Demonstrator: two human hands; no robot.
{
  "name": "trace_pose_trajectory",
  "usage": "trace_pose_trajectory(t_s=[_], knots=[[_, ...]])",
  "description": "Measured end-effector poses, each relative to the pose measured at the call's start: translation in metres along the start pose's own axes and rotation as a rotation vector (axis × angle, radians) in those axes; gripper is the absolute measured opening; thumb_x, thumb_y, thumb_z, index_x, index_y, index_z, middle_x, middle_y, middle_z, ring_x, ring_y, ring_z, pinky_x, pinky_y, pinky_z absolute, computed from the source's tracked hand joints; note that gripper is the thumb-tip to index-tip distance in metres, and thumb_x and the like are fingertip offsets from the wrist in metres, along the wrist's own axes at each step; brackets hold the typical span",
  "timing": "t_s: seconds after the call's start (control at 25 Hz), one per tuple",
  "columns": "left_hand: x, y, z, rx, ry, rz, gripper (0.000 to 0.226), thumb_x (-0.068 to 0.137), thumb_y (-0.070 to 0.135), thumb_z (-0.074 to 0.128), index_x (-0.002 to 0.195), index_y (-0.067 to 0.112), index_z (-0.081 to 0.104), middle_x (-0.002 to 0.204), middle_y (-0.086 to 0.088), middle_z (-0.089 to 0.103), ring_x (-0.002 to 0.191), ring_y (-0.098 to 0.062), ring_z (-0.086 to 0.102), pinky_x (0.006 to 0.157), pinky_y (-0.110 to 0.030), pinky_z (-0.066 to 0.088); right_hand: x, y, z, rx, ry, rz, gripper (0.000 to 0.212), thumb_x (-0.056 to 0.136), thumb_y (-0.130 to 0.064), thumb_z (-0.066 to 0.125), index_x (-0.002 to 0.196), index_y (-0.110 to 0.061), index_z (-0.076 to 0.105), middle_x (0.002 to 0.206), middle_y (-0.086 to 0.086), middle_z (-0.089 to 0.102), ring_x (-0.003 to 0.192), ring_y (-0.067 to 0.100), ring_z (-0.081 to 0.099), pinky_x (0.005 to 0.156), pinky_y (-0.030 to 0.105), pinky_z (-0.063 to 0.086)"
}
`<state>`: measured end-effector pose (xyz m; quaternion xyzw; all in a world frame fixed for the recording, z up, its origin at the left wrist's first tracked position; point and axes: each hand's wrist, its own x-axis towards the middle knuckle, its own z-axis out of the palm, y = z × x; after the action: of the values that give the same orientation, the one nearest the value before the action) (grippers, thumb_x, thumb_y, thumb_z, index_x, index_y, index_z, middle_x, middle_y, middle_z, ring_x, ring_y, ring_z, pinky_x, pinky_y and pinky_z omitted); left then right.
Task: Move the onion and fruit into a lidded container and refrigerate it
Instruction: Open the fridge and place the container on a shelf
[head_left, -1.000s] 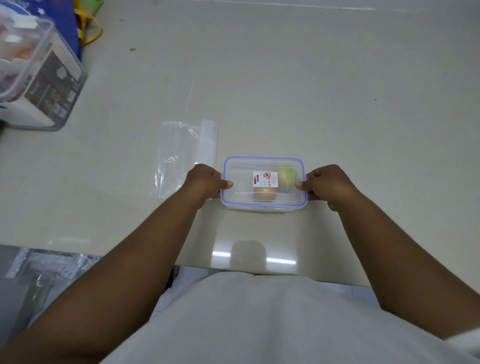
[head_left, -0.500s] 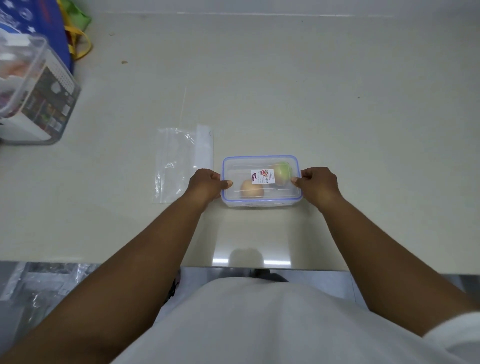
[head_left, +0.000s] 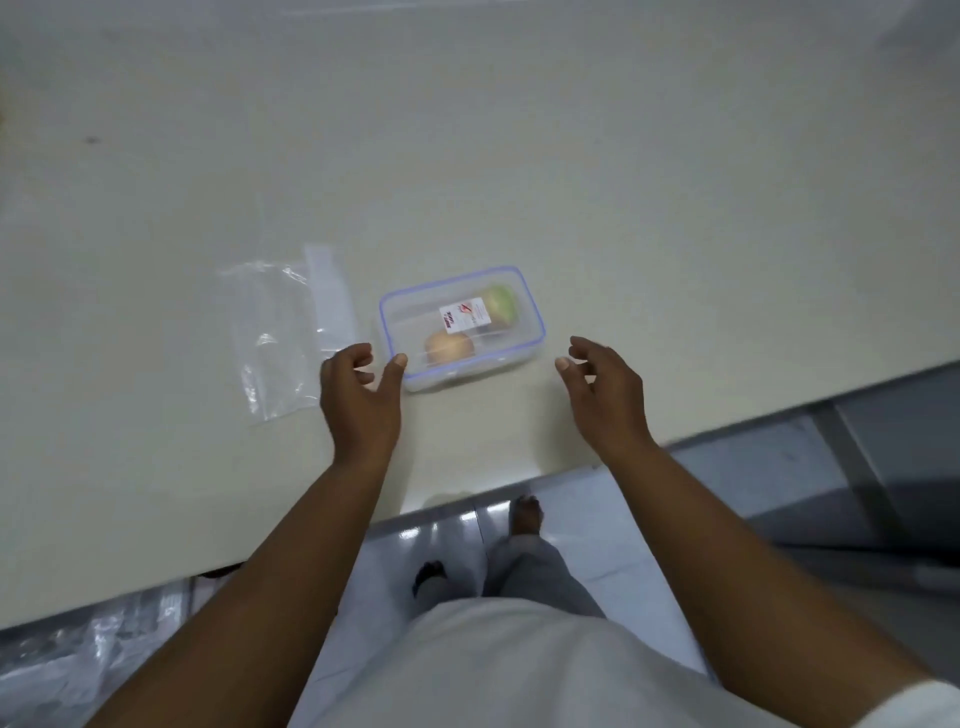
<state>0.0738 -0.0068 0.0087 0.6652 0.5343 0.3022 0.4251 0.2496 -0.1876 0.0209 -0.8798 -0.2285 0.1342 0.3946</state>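
The clear lidded container (head_left: 461, 327) with the blue-edged lid sits on the pale table (head_left: 571, 171), turned at a slant so its right end points further away than its left. Half a second ago it lay square to the table edge with a hand clamped on each short end; now both hands have let go. The left hand (head_left: 361, 400) hovers just at the container's near left corner, its grip wide, fingers curled loosely and the thumb (head_left: 395, 366) close against the lid's rim; whether it actually touches cannot be told. The right hand (head_left: 605, 392) has pulled back and lies apart from the container's right end, its grip also wide and holding nothing, fingers spread and slightly bent.

Inside the container, seen through the lid, the brownish onion (head_left: 449, 349) rests toward the near left part and the green fruit (head_left: 500, 305) lies toward the far right corner. A small white sticker (head_left: 464, 317) sits on the lid between them.

The empty clear plastic bag (head_left: 283, 338) lies flat on the table to the left of the container, just beyond the left hand, much as it did earlier. The view has swung: the table edge now runs diagonally, and the floor (head_left: 623, 519) below shows with the person's feet (head_left: 525, 514) and grey trouser leg, where before only the white shirt filled the bottom. The storage bin seen at the upper left earlier is out of view.
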Motion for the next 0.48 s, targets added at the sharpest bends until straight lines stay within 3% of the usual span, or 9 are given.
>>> trace_pose_trajectory(t_s=[0.08, 0.16, 0.24, 0.36, 0.48], knots=[[-0.037, -0.004, 0.005, -0.08, -0.018, 0.116, 0.02, 0.082, 0.028, 0.071, 0.091, 0.015, 0.06, 0.087, -0.005, 0.061, 0.07, -0.012, 0.055, 0.067, -0.005, 0.04, -0.05, 0.027, -0.016, 0.013, 0.012, 0.042, 0.033, 0.093, -0.027, 0.061, 0.124, -0.015, 0.062, 0.117, 0.001, 0.066, 0.095, 0.008, 0.06, 0.077, 0.007, 0.043], [-0.077, 0.0, 0.015, -0.103, -0.186, 0.146, 0.014, 0.082, 0.023, 0.072, 0.081, 0.018, 0.058, 0.073, -0.007, 0.062, 0.063, -0.005, 0.053, 0.064, -0.005, 0.04, -0.097, 0.053, -0.035, -0.022, 0.023, 0.105, 0.033, 0.093, -0.026, 0.061, 0.124, -0.015, 0.062, 0.117, 0.0, 0.065, 0.101, 0.009, 0.059, 0.075, 0.001, 0.042], [-0.114, 0.007, 0.033, -0.085, -0.458, 0.154, 0.014, 0.082, 0.02, 0.073, 0.08, 0.02, 0.059, 0.07, -0.002, 0.062, 0.061, -0.002, 0.054, 0.062, -0.006, 0.042, -0.135, 0.08, -0.057, -0.057, 0.047, 0.18, 0.033, 0.093, -0.025, 0.06, 0.125, -0.017, 0.061, 0.12, 0.0, 0.063, 0.106, 0.012, 0.059, 0.08, 0.009, 0.045], [-0.156, 0.023, 0.07, -0.058, -0.833, 0.167, 0.012, 0.083, 0.021, 0.073, 0.087, 0.024, 0.062, 0.075, 0.001, 0.063, 0.063, 0.002, 0.054, 0.063, -0.007, 0.044, -0.172, 0.115, -0.104, -0.157, 0.155, 0.233, 0.034, 0.093, -0.025, 0.06, 0.126, -0.015, 0.06, 0.123, 0.002, 0.063, 0.111, 0.02, 0.058, 0.094, 0.033, 0.05], [-0.196, 0.053, 0.118, 0.0, -1.09, 0.232, 0.014, 0.082, 0.03, 0.072, 0.088, 0.036, 0.06, 0.08, 0.005, 0.066, 0.068, 0.006, 0.057, 0.067, -0.004, 0.044, -0.197, 0.144, -0.178, -0.337, 0.387, 0.216, 0.033, 0.091, -0.018, 0.064, 0.122, -0.007, 0.062, 0.118, 0.012, 0.065, 0.112, 0.033, 0.058, 0.1, 0.027, 0.038]])
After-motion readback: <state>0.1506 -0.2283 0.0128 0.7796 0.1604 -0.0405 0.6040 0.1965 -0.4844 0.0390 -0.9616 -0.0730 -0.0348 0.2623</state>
